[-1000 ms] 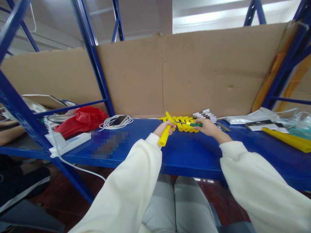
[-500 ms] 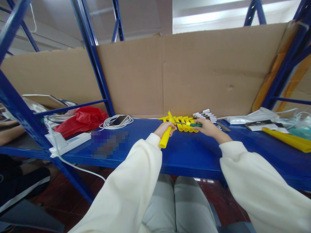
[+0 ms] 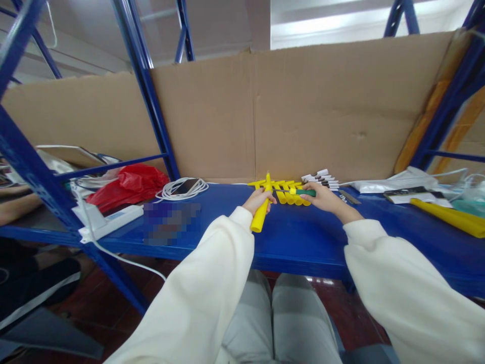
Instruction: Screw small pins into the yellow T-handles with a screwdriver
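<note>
My left hand (image 3: 258, 201) is closed around a yellow plastic piece (image 3: 259, 218) with a wide hollow end toward me and a narrow tip pointing away. In my right hand (image 3: 321, 196) is a screwdriver (image 3: 305, 192) with a green and yellow handle. Its thin shaft points left and reaches the side of the yellow piece; whether the tip sits in a screw is too small to see. Behind the screwdriver, several similar yellow pieces (image 3: 290, 199) lie in a row on the blue shelf (image 3: 299, 242). White parts with dark ends (image 3: 322, 178) lie behind my right hand.
Left on the shelf are a coiled white cable (image 3: 182, 189), a red plastic bag (image 3: 129, 187) and a white power strip (image 3: 117, 221). To the right lie plastic packaging (image 3: 392, 182) and a yellow sheet (image 3: 447, 217). Cardboard (image 3: 295, 111) stands behind. Another person's arm (image 3: 18, 206) shows far left.
The yellow piece in my left hand has turned slightly, its narrow tip moving right. The screwdriver stays against it, and the camera view has shifted a little.
</note>
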The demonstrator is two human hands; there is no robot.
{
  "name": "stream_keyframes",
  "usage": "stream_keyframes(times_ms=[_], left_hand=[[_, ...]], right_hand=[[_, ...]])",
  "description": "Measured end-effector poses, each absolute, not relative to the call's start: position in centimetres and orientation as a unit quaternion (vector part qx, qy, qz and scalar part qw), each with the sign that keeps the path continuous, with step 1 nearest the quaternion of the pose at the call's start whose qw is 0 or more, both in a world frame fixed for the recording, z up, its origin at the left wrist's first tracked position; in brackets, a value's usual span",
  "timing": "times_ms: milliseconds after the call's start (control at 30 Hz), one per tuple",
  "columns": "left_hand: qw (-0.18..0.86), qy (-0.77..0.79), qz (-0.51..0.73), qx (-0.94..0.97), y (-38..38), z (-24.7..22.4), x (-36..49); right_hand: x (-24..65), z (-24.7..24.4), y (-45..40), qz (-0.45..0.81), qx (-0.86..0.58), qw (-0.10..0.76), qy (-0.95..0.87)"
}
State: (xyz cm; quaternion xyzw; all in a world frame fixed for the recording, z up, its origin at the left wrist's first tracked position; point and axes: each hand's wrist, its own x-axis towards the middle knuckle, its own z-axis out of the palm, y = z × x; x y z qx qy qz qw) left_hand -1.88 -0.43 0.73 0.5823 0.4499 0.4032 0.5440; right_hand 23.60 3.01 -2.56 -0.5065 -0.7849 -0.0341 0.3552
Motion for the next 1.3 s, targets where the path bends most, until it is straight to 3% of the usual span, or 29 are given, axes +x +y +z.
stream_keyframes(times_ms=[500,800,1100,1300], left_hand=[[0.537,0.452,0.407,0.585,-0.02,0.22,-1.80],[0.540,0.453,0.389,0.594,-0.25,0.21,-1.71],[0.541,0.455,0.378,0.598,-0.46,0.35,-1.60],[0.534,0.461,0.388,0.593,-0.33,0.27,-1.78]], right_hand=[[23.41,-2.48,2.51,-0.026,-0.539,0.247,-0.805],[23.68,-2.80,2.21,-0.079,-0.527,0.292,-0.794],[23.36,-2.74,2.05,-0.067,-0.584,0.214,-0.780],[23.36,-2.44,2.12,-0.055,-0.584,0.239,-0.774]])
